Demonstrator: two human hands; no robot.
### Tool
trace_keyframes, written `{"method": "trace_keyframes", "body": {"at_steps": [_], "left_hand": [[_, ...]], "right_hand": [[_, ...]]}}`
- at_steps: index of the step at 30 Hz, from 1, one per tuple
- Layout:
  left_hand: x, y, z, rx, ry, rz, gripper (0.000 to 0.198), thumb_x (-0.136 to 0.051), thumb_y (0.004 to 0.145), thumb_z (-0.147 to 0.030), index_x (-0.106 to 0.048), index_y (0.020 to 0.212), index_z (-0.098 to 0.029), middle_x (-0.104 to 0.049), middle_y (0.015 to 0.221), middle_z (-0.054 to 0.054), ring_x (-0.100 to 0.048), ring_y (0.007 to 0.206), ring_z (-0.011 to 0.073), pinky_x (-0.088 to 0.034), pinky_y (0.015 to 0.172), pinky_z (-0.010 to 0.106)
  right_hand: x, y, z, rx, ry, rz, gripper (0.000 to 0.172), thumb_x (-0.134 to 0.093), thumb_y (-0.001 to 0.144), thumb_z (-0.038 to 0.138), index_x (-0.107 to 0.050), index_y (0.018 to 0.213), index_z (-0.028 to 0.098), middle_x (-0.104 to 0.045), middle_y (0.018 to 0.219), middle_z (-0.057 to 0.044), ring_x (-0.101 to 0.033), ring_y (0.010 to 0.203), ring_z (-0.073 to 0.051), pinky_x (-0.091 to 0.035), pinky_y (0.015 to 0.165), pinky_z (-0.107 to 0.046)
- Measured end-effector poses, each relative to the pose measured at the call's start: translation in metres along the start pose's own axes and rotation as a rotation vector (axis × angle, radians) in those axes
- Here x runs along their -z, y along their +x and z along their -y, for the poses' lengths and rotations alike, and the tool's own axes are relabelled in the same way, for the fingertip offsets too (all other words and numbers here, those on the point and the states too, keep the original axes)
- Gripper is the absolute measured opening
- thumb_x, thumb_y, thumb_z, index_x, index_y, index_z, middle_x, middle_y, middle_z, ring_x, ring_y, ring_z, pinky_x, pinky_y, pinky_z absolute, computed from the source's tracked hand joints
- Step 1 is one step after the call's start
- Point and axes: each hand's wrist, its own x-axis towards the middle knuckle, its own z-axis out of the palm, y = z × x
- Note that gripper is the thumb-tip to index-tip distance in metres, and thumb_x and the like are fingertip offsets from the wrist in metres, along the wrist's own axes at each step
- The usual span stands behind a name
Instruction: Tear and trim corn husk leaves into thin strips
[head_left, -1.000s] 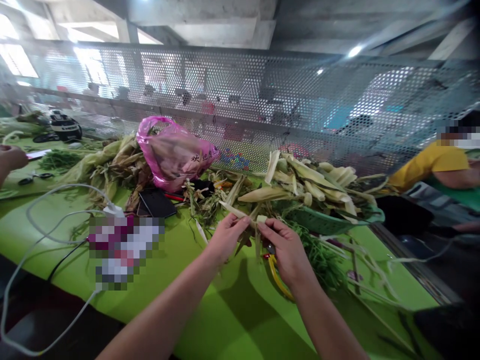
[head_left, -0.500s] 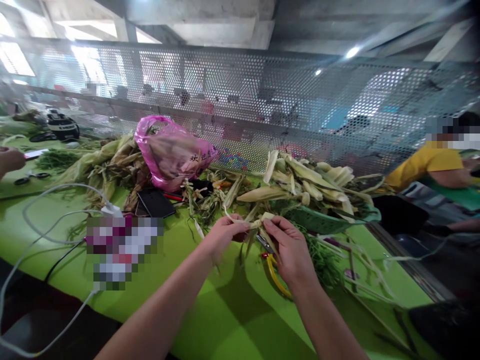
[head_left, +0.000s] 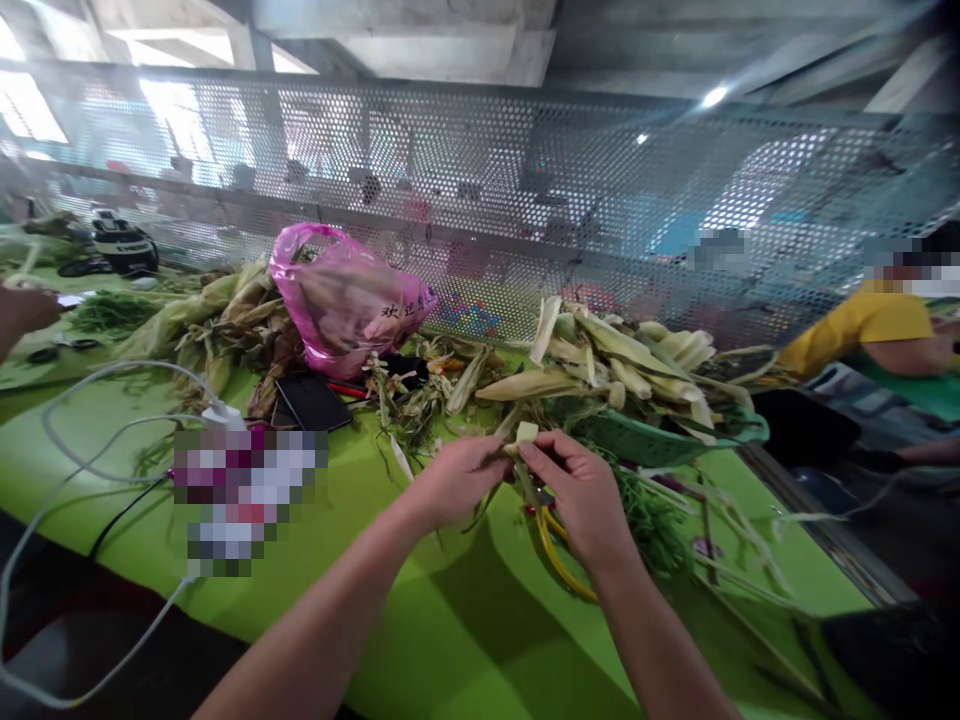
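Husk [head_left: 527, 433] left of basket [head_left: 652, 442] | left grip [head_left: 459, 478], right grip [head_left: 579, 488] pinch it | we judge it light, tearable; hold pale end

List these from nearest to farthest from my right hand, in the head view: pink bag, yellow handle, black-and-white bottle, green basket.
1. Yellow handle: right at the right hand, partly hidden.
2. Green basket: beyond, to the right.
3. Pink bag: left, toward the mesh.
4. Black-and-white bottle: far left.

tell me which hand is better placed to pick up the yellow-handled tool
Probably the right hand: the yellow-handled tool lies beside it, nearer than to the left hand. Both hold husk strips, so neither is free.
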Motion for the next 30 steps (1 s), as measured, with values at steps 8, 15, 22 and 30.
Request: {"method": "trace_keyframes", "body": {"at_steps": [8,15,22,30], "left_hand": [[-0.008,0.004,0.009,0.14,-0.431,-0.204,0.021,-0.048,0.086,-0.032,-0.053,0.073,-0.017,-0.054,0.071,0.001,-0.05,0.071,0.0138,-0.04,0.07,0.025],[-0.012,0.005,0.01,0.139,-0.583,-0.255,0.021,-0.056,0.082,-0.037,-0.055,0.079,-0.017,-0.053,0.076,0.0,-0.048,0.073,0.013,-0.038,0.07,0.024],[-0.01,0.001,0.005,0.214,-0.569,-0.205,0.029,-0.051,0.085,-0.041,-0.051,0.069,-0.017,-0.05,0.063,-0.002,-0.041,0.06,0.0102,-0.032,0.059,0.023],[-0.011,0.004,0.008,0.228,-0.702,-0.317,0.032,-0.055,0.081,-0.046,-0.055,0.07,-0.016,-0.045,0.057,-0.003,-0.036,0.054,0.009,-0.025,0.055,0.024]], "right_hand": [[0.003,-0.004,0.003,0.224,-0.391,-0.268,0.025,-0.065,0.081,0.043,-0.062,0.092,0.021,-0.059,0.084,-0.002,-0.043,0.056,-0.012,-0.037,0.054,-0.026],[0.0,-0.002,-0.002,0.343,-0.519,-0.101,0.018,-0.06,0.086,0.038,-0.061,0.082,0.021,-0.056,0.089,-0.006,-0.054,0.077,-0.019,-0.042,0.065,-0.03],[0.0,0.0,-0.003,0.336,-0.445,-0.05,0.015,-0.06,0.086,0.03,-0.057,0.074,0.021,-0.055,0.093,-0.006,-0.055,0.087,-0.02,-0.043,0.076,-0.031],[-0.001,-0.001,0.005,0.301,-0.432,-0.018,0.016,-0.057,0.083,0.026,-0.055,0.068,0.021,-0.056,0.094,-0.006,-0.055,0.088,-0.021,-0.041,0.074,-0.031]]}}
